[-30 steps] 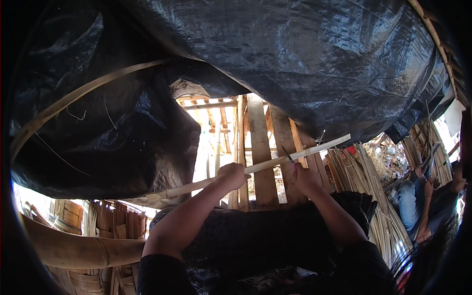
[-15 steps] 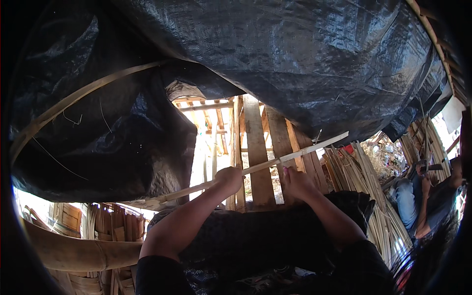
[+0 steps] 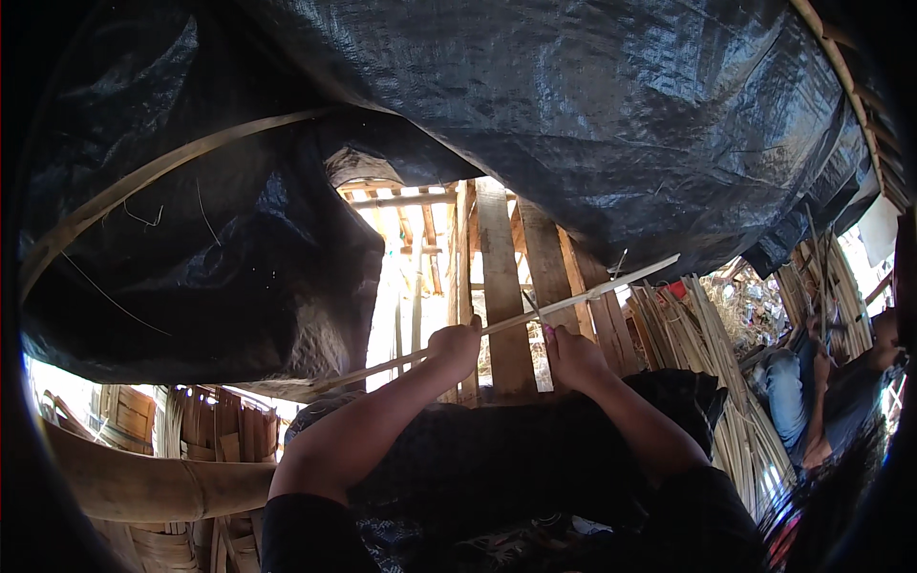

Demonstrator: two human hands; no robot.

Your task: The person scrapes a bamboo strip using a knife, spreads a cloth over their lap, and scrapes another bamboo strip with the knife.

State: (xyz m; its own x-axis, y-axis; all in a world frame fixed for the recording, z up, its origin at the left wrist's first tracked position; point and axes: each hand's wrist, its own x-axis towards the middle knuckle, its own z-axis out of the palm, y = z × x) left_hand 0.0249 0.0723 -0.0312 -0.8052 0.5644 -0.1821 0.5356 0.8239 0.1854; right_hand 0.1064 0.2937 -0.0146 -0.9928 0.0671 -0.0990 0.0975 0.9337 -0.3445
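A long thin bamboo strip (image 3: 611, 289) slants from lower left up to the right, across the middle of the view. My left hand (image 3: 455, 349) grips it near its middle, fingers wrapped around it. My right hand (image 3: 571, 357) is closed around a small dark blade-like tool (image 3: 532, 307) that touches the strip just right of my left hand. Both forearms rise from the lower edge over a dark cloth (image 3: 497, 449) on my lap.
A black tarp (image 3: 573, 124) hangs overhead, braced by a curved bamboo band (image 3: 162, 172). Wooden planks (image 3: 501, 286) stand ahead. Bundles of bamboo slats (image 3: 697, 353) lean at right, where another person (image 3: 812, 392) sits. A thick bamboo pole (image 3: 134, 482) lies at left.
The strip and both hands have stayed almost in place; my right hand has shifted slightly along the strip near my left hand.
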